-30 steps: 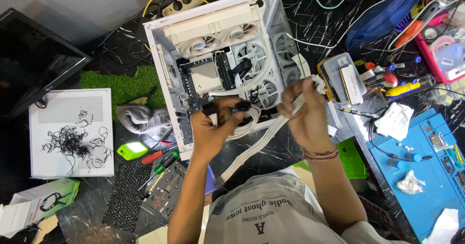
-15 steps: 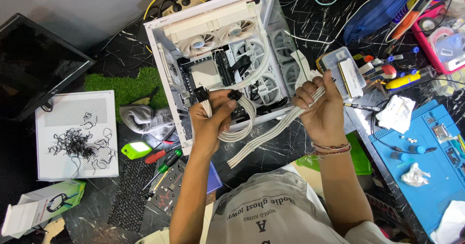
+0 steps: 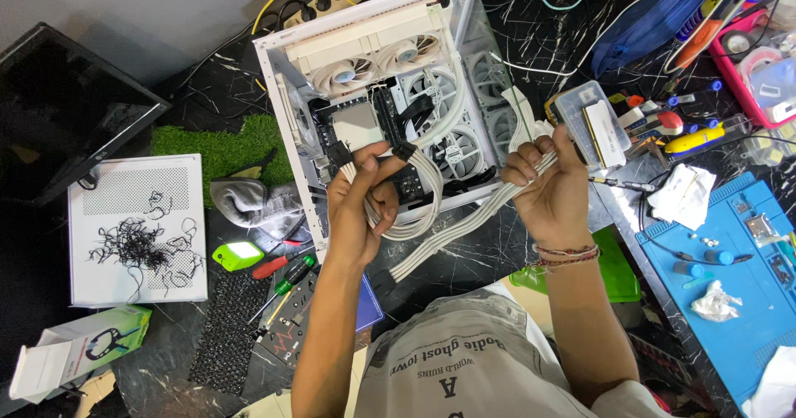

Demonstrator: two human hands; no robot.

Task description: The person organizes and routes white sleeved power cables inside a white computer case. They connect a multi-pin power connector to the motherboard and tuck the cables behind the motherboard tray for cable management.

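A dark marbled tabletop [image 3: 514,252] carried everything, crowded from edge to edge. Largest on it was a white computer case [image 3: 377,94], laid on its side with the open face up, which left its pale fans [image 3: 373,57] and the board inside easy to reach from above. To the left lay a white perforated side panel [image 3: 133,227] with a heap of black twist ties [image 3: 137,244] on it, apparently used as a tray to keep them together. At the far right sat a blue work mat [image 3: 730,277] strewn with small screws and crumpled tissue, and above it a pink tray [image 3: 759,61] of odds and ends. A clear plastic parts box [image 3: 584,119] stood just right of the case, its contents too small to tell.

The bundle of white cables [image 3: 452,227] hung in front of the case, stretched between both hands so the strands ran flat and side by side. The left hand [image 3: 361,211] had its fingers curled tight around a looped part of the bundle near the black plugs [image 3: 402,150], holding them close to the board. The right hand [image 3: 551,190] had its fingers closed on the other end, raised beside the case's right edge, keeping the run taut. A green-handled screwdriver [image 3: 286,285] and a small lime-green gadget [image 3: 238,255] lay near the left elbow.
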